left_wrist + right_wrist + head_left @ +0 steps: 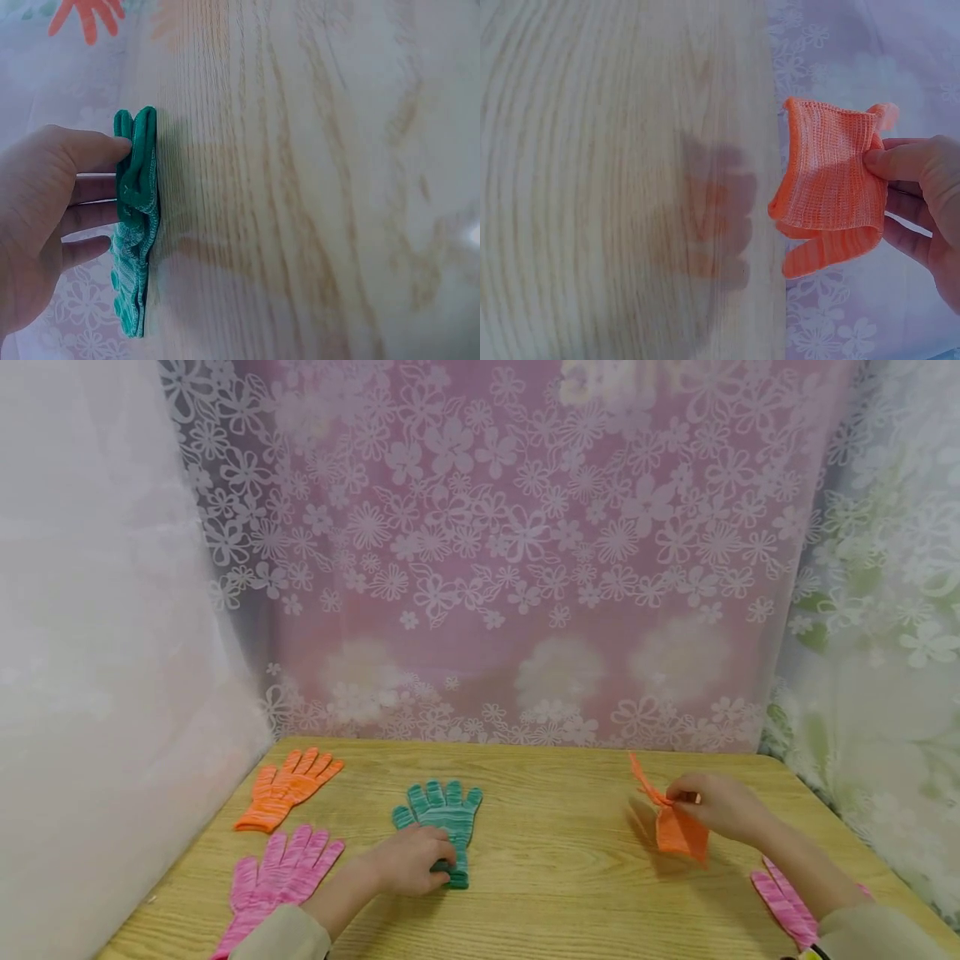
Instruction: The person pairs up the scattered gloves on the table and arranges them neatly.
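Observation:
At the middle of the table, my left hand (408,860) is over a green striped knit glove (453,822) that lies with its fingers pointing away. In the left wrist view its thumb and fingers pinch the glove's folded cuff (139,150). On the right, my right hand (723,810) holds an orange knit glove (682,835) above the table, gripped between thumb and fingers. The right wrist view shows this glove's cuff (832,169) hanging open, with one glove finger (817,255) dangling below it.
An orange glove (288,789) lies flat at the far left, and a pink glove (277,877) is nearer, partly behind the left sleeve. Another pink glove (787,902) is partly hidden under the right forearm. Flowered curtains (510,568) surround the wooden table (555,827).

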Motion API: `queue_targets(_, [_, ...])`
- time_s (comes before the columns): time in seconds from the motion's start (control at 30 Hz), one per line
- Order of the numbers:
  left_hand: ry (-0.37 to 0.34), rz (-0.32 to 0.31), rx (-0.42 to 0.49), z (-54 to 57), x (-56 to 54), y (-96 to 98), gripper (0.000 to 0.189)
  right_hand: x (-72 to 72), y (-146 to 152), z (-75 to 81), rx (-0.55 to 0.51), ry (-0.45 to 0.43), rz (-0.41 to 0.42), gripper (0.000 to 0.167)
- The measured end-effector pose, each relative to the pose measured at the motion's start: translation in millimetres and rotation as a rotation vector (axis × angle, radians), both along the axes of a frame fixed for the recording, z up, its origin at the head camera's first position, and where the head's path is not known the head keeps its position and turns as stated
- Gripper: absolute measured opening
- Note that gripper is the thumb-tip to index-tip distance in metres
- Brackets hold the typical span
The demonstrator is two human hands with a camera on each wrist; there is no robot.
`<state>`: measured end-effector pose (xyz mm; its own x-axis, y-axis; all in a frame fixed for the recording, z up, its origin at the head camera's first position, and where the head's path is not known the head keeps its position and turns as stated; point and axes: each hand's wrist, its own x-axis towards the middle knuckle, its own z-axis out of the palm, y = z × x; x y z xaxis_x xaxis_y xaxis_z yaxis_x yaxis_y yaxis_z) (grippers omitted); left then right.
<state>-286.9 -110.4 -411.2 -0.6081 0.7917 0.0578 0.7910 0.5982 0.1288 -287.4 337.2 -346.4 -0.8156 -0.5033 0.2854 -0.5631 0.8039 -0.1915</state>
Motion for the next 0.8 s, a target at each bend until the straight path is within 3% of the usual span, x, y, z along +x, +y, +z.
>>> queue_targets(0.27, [0.009,0.016,0.131,7.0,-7.2,-9.3,0.01,-5.9,-16,1.4,0.016,0.088,0.046,0.011])
queue_targets(0.4, [0.052,0.092,0.201,13.1,-17.7,-28.0,0.01,-7.1,-26,2.1,0.021,0.097,0.072,0.012])
queue_targets(0.57, [-0.016,0.323,0.3,21.0,-26.7,-54.7,0.015,-7.3,-40,3.6,0.019,0.091,0.106,0.013])
queue_targets(0.7, [0.053,0.513,0.298,23.3,-33.5,-77.4,0.017,-8.7,-50,1.2,0.017,0.13,0.14,0.014])
queue_targets(0.8, [0.091,0.601,0.296,22.4,-39.1,-96.3,0.019,-11.6,-56,-1.3,0.005,0.14,0.167,0.016])
